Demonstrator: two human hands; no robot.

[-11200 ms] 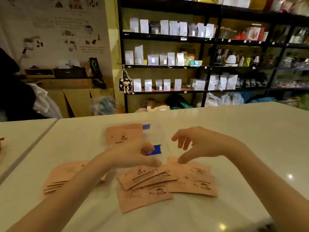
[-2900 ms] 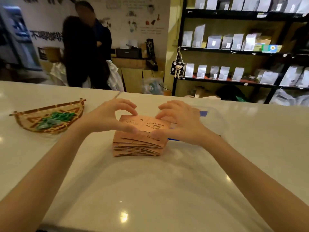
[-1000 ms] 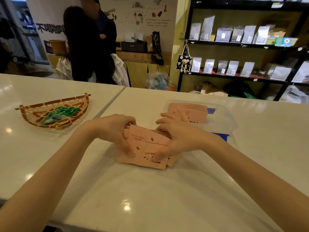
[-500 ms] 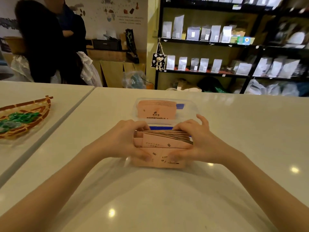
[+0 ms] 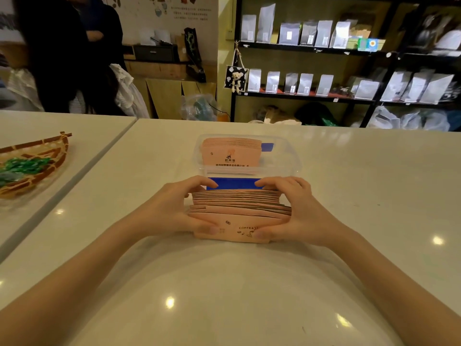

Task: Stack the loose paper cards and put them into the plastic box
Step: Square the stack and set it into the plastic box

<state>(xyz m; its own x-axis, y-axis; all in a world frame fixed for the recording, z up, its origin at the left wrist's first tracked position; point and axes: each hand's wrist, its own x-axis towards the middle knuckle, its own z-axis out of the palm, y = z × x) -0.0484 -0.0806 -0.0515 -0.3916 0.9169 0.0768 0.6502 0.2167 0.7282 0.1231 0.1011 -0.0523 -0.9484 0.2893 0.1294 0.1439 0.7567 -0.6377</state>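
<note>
both hands, left hand (image 5: pixel 172 216) and right hand (image 5: pixel 299 216), were clamped on the pink paper card stack (image 5: pixel 237 211), long axis left-right; the clear plastic box (image 5: pixel 287 156) sat straight ahead, just beyond, equally near both.

Both forearms bare (sleeveless to the frame's edge), hands (image 5: pixel 296 211) ungloved.
</note>
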